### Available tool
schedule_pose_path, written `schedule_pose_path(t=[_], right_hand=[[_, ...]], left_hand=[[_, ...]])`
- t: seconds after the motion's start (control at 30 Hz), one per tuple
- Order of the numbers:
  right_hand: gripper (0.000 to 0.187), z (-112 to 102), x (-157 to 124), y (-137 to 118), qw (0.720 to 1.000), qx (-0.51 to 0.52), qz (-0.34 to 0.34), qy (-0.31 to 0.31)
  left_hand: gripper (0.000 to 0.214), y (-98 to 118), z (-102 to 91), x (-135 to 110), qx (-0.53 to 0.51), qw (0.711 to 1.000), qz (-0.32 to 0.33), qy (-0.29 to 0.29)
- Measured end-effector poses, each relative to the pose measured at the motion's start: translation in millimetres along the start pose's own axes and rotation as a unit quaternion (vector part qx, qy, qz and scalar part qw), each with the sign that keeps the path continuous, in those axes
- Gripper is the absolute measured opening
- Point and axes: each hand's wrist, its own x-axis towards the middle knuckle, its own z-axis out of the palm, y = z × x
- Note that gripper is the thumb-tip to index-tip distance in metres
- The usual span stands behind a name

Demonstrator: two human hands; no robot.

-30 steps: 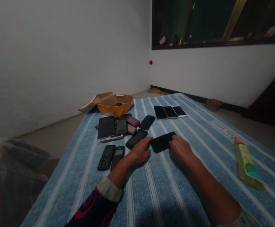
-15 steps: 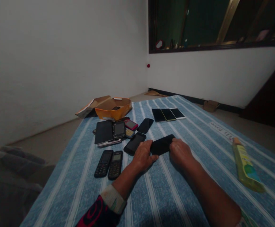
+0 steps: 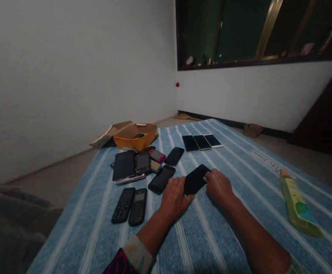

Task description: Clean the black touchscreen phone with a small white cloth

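A black smartphone (image 3: 197,179) lies face up on the striped cloth, tilted to the right. My left hand (image 3: 174,197) grips its left end, thumb along the near edge and fingers at the far side. At the phone's right end my right hand (image 3: 219,185) is closed, its fingertips against the screen's edge. Something small and pale shows at those fingertips, too little to name. Just left of my left hand is another dark smartphone (image 3: 162,179). Two keypad phones (image 3: 138,206) lie side by side nearer me.
A pile of phones with a black tablet-like slab (image 3: 123,166) sits at left, before an open orange cardboard box (image 3: 136,143). Three smartphones (image 3: 201,142) form a row farther back. A bottle of yellow-green liquid (image 3: 299,205) lies at right on the blue cloth (image 3: 257,190).
The smartphone has turned a little, its right end angled farther away. My right fingers have shifted on its right end, and the pale thing now shows. The whole view has moved slightly.
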Motion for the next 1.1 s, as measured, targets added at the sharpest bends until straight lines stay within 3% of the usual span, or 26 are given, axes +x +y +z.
schedule_pose_path(t=[0.3,0.6,0.77,0.9,1.0,1.1], right_hand=[[0.041,17,14,9,0.976,0.201,-0.025,0.083],[0.038,28,35,34,0.887,0.451,0.008,0.098],[0.037,28,39,42,0.862,0.498,0.010,0.092],[0.038,29,42,48,0.837,0.540,0.030,0.081],[0.039,31,42,49,0.828,0.555,0.038,0.077],[0.039,32,43,49,0.822,0.560,0.044,0.090]], left_hand=[[0.060,28,12.9,-9,0.007,0.999,-0.031,-0.006],[0.051,53,9.1,-21,-0.034,0.996,0.026,-0.083],[0.044,54,8.5,-17,-0.033,0.991,0.076,-0.104],[0.037,31,0.4,11,-0.033,0.988,0.101,-0.110],[0.055,11,-11.1,48,-0.018,0.989,0.118,-0.089],[0.071,1,-17.1,88,0.008,0.969,0.192,-0.158]])
